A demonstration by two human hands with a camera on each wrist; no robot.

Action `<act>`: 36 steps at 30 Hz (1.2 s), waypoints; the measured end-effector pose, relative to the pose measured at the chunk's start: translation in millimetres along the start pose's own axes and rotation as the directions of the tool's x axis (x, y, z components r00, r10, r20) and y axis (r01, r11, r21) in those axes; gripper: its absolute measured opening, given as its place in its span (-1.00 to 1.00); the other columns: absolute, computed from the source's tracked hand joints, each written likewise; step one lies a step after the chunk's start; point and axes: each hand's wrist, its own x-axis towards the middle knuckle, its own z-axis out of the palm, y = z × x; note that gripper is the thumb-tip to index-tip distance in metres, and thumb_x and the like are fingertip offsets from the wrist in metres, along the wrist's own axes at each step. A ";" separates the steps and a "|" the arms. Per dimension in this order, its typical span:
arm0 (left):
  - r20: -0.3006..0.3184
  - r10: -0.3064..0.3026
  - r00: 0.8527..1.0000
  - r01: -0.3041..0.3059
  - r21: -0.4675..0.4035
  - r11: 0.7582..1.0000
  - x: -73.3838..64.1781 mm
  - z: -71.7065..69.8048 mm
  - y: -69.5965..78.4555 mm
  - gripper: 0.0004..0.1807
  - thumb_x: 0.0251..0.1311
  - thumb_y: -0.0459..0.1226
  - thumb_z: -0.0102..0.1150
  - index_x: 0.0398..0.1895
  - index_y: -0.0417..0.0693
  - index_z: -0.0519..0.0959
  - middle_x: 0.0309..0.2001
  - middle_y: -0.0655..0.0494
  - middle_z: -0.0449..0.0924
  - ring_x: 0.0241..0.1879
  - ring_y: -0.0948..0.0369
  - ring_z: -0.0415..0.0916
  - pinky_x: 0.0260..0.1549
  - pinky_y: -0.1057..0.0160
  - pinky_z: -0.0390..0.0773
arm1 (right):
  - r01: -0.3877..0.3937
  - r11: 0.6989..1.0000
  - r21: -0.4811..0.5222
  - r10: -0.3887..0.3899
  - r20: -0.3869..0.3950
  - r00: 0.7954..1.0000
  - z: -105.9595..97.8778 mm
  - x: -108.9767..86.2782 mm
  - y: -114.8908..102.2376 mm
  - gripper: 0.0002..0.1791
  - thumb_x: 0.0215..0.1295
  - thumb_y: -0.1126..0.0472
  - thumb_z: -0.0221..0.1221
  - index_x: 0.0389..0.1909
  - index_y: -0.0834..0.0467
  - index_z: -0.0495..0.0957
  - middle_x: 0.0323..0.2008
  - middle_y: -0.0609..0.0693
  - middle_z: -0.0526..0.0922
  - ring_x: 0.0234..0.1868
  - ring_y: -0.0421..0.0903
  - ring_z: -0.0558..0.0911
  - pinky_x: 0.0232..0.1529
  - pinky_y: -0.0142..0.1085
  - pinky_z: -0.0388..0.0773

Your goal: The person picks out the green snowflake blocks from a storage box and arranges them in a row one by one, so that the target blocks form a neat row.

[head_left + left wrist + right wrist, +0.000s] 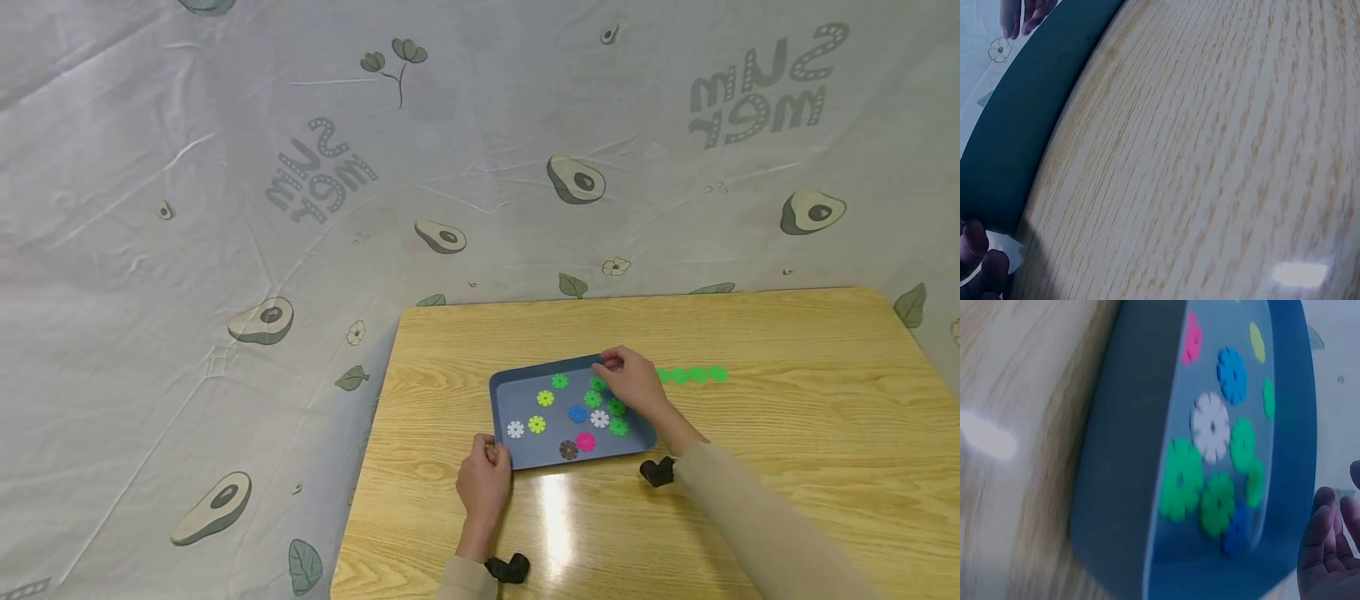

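A shallow blue-grey tray [536, 457] on the table holds several notched plastic discs, among them a pink disc [585, 442], a white disc [1211, 428] and a green disc [1181, 480]. At its near left corner my left hand [483, 479] grips the edge with curled fingers. My right hand [630, 382] hovers above the far right part of the tray, fingers loosely bent. In the right wrist view the fingers [1317, 534] and thumb stand apart with nothing seen between them.
Just right of the tray, a line of green discs [697, 373] lies on the wooden table [810, 442], partly covered by my right hand. A patterned cloth [487, 150] hangs behind the table and along its left side. Black wrist straps [508, 568] show near both sleeves.
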 end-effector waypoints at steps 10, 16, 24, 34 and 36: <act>0.016 0.013 1.000 -0.013 -0.015 1.000 -0.6 0.1 -1.9 -0.94 0.29 -0.19 0.26 -0.29 0.06 0.60 -0.68 0.47 0.32 -0.72 0.39 0.25 -0.70 0.26 0.22 | 0.001 0.998 -0.063 0.002 0.060 0.998 41.0 7.8 3.6 -0.51 0.44 0.02 0.26 0.19 0.28 0.56 0.01 0.22 0.67 -0.02 0.17 0.63 0.01 0.09 0.51; -0.023 0.049 0.999 -0.049 -0.020 0.999 -2.1 3.0 -5.2 -0.96 0.26 -0.23 0.28 -0.32 0.08 0.60 -0.69 0.49 0.30 -0.73 0.41 0.23 -0.72 0.27 0.20 | 0.019 0.997 -0.077 -0.014 0.065 0.998 60.4 8.5 1.6 -0.53 0.38 0.07 0.30 0.14 0.34 0.58 -0.07 0.21 0.69 -0.07 0.15 0.65 -0.01 0.05 0.54; -0.031 0.053 0.998 -0.054 -0.018 0.998 -3.0 5.7 -10.1 -0.97 0.26 -0.20 0.26 -0.32 0.09 0.60 -0.69 0.49 0.30 -0.72 0.40 0.24 -0.73 0.27 0.20 | -0.002 0.992 -0.124 0.006 0.026 1.000 76.8 9.2 -6.4 -0.53 0.32 0.10 0.35 0.05 0.39 0.60 -0.19 0.18 0.67 -0.20 0.09 0.63 -0.10 0.02 0.55; -0.016 0.050 0.999 -0.051 -0.028 0.998 -4.0 4.3 -11.0 -0.96 0.27 -0.22 0.27 -0.31 0.05 0.61 -0.70 0.49 0.29 -0.73 0.40 0.23 -0.72 0.27 0.20 | -0.040 0.976 -0.216 0.045 0.016 0.999 88.1 12.4 -10.7 -0.51 0.28 0.11 0.38 0.04 0.43 0.60 -0.17 0.25 0.67 -0.12 0.17 0.65 -0.01 0.08 0.54; -0.015 0.052 0.999 -0.052 -0.029 0.998 -3.7 3.7 -11.0 -0.96 0.27 -0.22 0.26 -0.30 0.03 0.62 -0.70 0.48 0.29 -0.72 0.40 0.23 -0.72 0.26 0.20 | -0.044 0.975 -0.217 0.049 0.019 0.999 88.5 12.6 -11.9 -0.51 0.28 0.12 0.39 0.03 0.43 0.60 -0.16 0.26 0.67 -0.12 0.18 0.65 0.00 0.09 0.54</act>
